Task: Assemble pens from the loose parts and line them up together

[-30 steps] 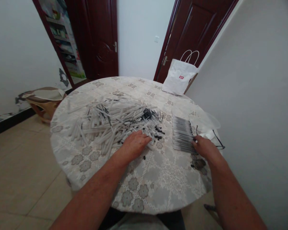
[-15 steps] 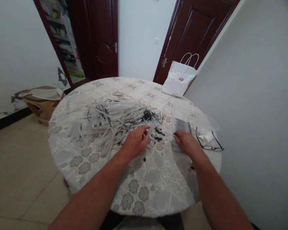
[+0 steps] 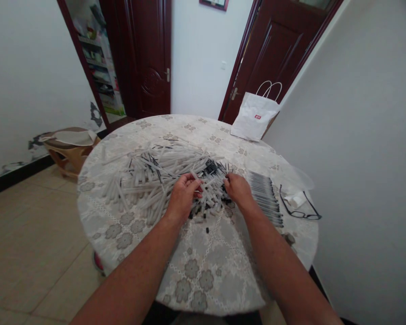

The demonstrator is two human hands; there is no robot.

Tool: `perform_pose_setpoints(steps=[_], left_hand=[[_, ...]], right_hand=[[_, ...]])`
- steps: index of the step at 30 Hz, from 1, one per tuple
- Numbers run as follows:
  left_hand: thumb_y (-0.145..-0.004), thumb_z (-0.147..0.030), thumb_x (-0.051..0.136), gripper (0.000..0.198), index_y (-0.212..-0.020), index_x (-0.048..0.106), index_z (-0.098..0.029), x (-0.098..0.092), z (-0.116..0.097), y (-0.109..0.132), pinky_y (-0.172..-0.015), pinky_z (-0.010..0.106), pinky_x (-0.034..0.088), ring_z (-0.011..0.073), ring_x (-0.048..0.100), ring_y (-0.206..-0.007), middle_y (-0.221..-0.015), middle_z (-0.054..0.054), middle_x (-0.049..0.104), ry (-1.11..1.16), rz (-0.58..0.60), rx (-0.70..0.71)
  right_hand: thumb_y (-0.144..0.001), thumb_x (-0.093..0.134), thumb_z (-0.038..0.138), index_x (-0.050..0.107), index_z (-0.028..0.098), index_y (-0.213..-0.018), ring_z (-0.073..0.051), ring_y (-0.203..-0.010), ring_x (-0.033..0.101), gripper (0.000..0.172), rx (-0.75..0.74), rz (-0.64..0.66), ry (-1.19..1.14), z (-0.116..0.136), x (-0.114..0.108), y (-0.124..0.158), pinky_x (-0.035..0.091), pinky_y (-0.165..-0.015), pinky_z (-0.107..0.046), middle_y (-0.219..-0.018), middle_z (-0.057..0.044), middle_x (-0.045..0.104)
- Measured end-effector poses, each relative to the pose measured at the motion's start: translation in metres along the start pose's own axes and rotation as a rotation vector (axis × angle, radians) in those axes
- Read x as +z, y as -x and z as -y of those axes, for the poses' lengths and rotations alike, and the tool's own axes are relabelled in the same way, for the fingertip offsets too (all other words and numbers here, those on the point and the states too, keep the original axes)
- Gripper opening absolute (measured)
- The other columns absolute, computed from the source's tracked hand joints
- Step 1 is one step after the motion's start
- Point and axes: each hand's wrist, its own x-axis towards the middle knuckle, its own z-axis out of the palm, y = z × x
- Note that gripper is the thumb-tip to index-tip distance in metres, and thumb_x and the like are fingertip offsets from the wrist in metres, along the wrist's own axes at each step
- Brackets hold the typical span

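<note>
While both hands are in at the rt side of the messy pile of clear tubes (image 3: 145, 180), mid-left on the bench (image 3: 237, 280), imo the trick is a light fingertip pinch, 1 pc at a time, w/ the piece kept up off the heap so nothing rolls. Also mind the loose black cap (image 3: 207, 230) on the near side, ez to knock. Left hand (image 3: 182, 192) is curled in w/ fingers close together, looks like it's got a clear tube (image 3: 193, 174) pinched, tho it's a bit blurry. Right hand (image 3: 237, 188) has fingertips bunched by the pile's rt edge; can't tell if it's holding anything. Both forearms angle in from the near side, rt one passing just left of the neat row of slim tubes (image 3: 262, 192).
</note>
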Motion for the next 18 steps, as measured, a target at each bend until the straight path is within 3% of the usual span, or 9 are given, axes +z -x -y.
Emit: perform_pose_setpoints(steps=[4, 8, 18], left_hand=[[-0.073, -0.032, 0.073, 0.027, -0.091, 0.060, -0.017, 0.000, -0.001, 0.000, -0.055, 0.023, 0.052, 0.0135, 0.063, -0.068, -0.086, 0.004, 0.069, 0.034, -0.023, 0.017], [-0.073, -0.031, 0.074, 0.029, -0.096, 0.065, -0.016, -0.001, 0.001, -0.002, -0.058, 0.022, 0.053, 0.0134, 0.064, -0.069, -0.086, 0.004, 0.069, 0.052, -0.030, 0.030], [-0.077, -0.032, 0.073, 0.025, -0.093, 0.062, -0.017, -0.001, 0.002, 0.001, -0.063, 0.027, 0.058, 0.0165, 0.068, -0.079, -0.091, 0.005, 0.068, 0.092, 0.007, 0.029]], right_hand=[[-0.100, 0.049, 0.041, 0.068, 0.018, -0.120, -0.026, -0.110, 0.067, 0.036, 0.056, 0.056, 0.060, 0.008, 0.005, -0.012, 0.046, -0.087, -0.031, -0.118, -0.015, 0.073], [-0.098, 0.051, 0.033, 0.070, 0.018, -0.114, -0.025, -0.105, 0.069, 0.030, 0.072, 0.092, 0.087, 0.010, 0.009, -0.014, 0.048, -0.083, -0.030, -0.112, -0.015, 0.074], [-0.101, 0.042, 0.031, 0.073, 0.016, -0.099, -0.023, -0.095, 0.069, 0.035, 0.025, 0.014, 0.093, -0.007, 0.002, 0.026, 0.043, -0.079, -0.028, -0.102, -0.015, 0.075]])
